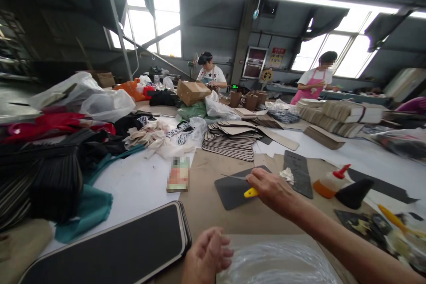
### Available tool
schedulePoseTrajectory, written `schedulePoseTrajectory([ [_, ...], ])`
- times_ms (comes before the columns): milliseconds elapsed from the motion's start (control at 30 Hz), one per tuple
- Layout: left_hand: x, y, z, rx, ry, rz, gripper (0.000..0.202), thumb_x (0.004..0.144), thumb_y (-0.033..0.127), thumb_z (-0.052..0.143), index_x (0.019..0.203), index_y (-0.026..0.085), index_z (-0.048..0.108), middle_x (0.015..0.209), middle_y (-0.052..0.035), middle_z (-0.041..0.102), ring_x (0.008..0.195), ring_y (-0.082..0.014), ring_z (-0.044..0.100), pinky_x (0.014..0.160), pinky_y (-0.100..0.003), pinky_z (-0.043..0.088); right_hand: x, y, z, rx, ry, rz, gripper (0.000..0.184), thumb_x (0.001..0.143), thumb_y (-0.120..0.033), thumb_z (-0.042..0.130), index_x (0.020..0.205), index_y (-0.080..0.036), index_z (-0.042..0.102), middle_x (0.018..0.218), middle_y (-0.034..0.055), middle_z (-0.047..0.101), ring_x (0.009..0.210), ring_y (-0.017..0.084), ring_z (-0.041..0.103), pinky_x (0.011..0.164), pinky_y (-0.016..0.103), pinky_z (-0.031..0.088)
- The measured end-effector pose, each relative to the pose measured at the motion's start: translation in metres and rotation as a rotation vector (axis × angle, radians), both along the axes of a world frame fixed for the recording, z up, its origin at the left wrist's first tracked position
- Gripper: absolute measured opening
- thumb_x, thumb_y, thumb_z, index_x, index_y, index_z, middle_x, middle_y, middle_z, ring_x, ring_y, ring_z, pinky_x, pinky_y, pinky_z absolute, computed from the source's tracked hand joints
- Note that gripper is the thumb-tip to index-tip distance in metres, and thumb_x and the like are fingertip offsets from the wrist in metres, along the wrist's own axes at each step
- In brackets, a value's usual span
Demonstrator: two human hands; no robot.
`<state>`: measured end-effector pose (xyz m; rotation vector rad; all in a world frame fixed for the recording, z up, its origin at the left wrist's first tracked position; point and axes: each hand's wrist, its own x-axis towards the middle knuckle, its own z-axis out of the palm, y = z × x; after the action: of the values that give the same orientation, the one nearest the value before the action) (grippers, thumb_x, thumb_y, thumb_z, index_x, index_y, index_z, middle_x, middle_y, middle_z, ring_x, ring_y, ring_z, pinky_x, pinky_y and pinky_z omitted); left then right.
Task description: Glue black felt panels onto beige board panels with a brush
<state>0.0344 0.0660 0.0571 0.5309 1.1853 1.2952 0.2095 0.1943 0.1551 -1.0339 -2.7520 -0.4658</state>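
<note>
My right hand is closed around a tool with a yellow handle, which looks like a scraper. Its thin blade points left, above a dark grey rounded panel on brown board. Low in the middle, my left hand has loosely curled fingers with gaps between them and nothing visible in them. It is beside a board covered with wrinkled clear plastic film. To its left lie stacked long black panels with pale edges.
A glue bottle with a red nozzle, a black cone and a yellow-handled brush are at right. Stacked panels stand ahead. Fabric and bags crowd the left. Two people work across the table.
</note>
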Motion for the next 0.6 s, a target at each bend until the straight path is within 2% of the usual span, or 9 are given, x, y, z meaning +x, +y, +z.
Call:
schedulePoseTrajectory([
  [33,0.003,0.007,0.017,-0.053,-0.197,-0.038,0.062,0.061,0.068,0.061,0.099,0.019,0.059,0.092,-0.0099,0.068,0.075,-0.0222,0.066,0.064,-0.033,0.053,-0.003,-0.019,0.004,0.060,-0.004,0.089,0.019,0.084,-0.005,0.041,0.084,-0.014,0.058,0.079,0.0076,0.059,0.067,0.017,0.054,0.053,0.025,0.039],
  [100,0.010,0.018,0.046,-0.050,-0.398,-0.161,0.061,0.064,0.062,0.063,0.107,0.019,0.056,0.103,-0.0115,0.066,0.084,-0.0237,0.065,0.069,-0.038,0.054,-0.009,-0.058,0.007,0.109,-0.005,0.235,0.020,0.085,-0.006,0.040,0.080,-0.014,0.057,0.073,0.0067,0.057,0.063,0.018,0.052,0.049,0.026,0.036],
  [167,0.016,0.022,0.064,0.049,-0.403,-0.234,0.047,0.069,0.045,0.069,0.104,0.015,0.059,0.101,-0.0118,0.068,0.089,-0.0227,0.065,0.077,-0.036,0.053,-0.010,-0.094,0.005,0.076,-0.003,0.300,0.021,0.085,-0.007,0.040,0.076,-0.016,0.056,0.069,0.0055,0.056,0.059,0.018,0.050,0.046,0.027,0.034],
  [233,0.021,0.018,0.073,0.105,-0.354,-0.243,0.038,0.068,0.033,0.072,0.100,0.013,0.062,0.095,-0.0106,0.070,0.091,-0.0225,0.064,0.082,-0.035,0.052,0.001,-0.116,0.002,0.006,0.042,0.264,0.020,0.087,-0.010,0.040,0.079,-0.016,0.058,0.069,0.0050,0.057,0.059,0.017,0.051,0.046,0.028,0.037],
  [300,0.023,0.009,0.076,0.100,-0.323,-0.234,0.038,0.067,0.029,0.073,0.100,0.013,0.064,0.091,-0.0093,0.071,0.092,-0.0236,0.065,0.084,-0.036,0.052,0.028,-0.124,-0.002,-0.039,0.177,0.091,0.020,0.091,-0.020,0.041,0.093,-0.015,0.060,0.077,0.0070,0.061,0.064,0.017,0.055,0.053,0.027,0.043],
  [367,0.023,-0.001,0.080,0.093,-0.308,-0.252,0.037,0.067,0.028,0.073,0.100,0.014,0.065,0.091,-0.0088,0.072,0.092,-0.0245,0.065,0.085,-0.038,0.052,0.064,-0.121,-0.004,-0.066,0.365,-0.190,0.030,0.092,-0.033,0.040,0.107,-0.014,0.059,0.091,0.0112,0.062,0.077,0.020,0.059,0.065,0.030,0.047],
  [433,0.022,-0.009,0.086,0.096,-0.300,-0.283,0.035,0.067,0.027,0.073,0.100,0.014,0.066,0.090,-0.0085,0.072,0.093,-0.0250,0.065,0.086,-0.039,0.052,0.100,-0.116,-0.006,-0.165,0.524,-0.453,0.037,0.090,-0.041,0.040,0.108,-0.016,0.059,0.100,0.0127,0.061,0.090,0.024,0.058,0.076,0.036,0.047],
  [533,0.022,-0.015,0.099,0.121,-0.300,-0.323,0.034,0.068,0.025,0.072,0.100,0.017,0.067,0.091,-0.0080,0.072,0.093,-0.0253,0.065,0.087,-0.040,0.052,0.131,-0.115,-0.008,-0.589,0.757,-0.710,0.044,0.085,-0.053,0.043,0.093,-0.015,0.064,0.074,0.0055,0.057,0.066,0.018,0.055,0.059,0.030,0.046],
  [600,0.024,-0.017,0.105,0.131,-0.301,-0.338,0.033,0.068,0.024,0.072,0.100,0.018,0.067,0.091,-0.0075,0.072,0.093,-0.0256,0.065,0.087,-0.041,0.052,0.135,-0.120,-0.009,-0.908,0.983,-0.787,0.048,0.082,-0.057,0.045,0.093,-0.014,0.064,0.063,-0.0005,0.046,0.048,0.010,0.040,0.042,0.023,0.035],
])
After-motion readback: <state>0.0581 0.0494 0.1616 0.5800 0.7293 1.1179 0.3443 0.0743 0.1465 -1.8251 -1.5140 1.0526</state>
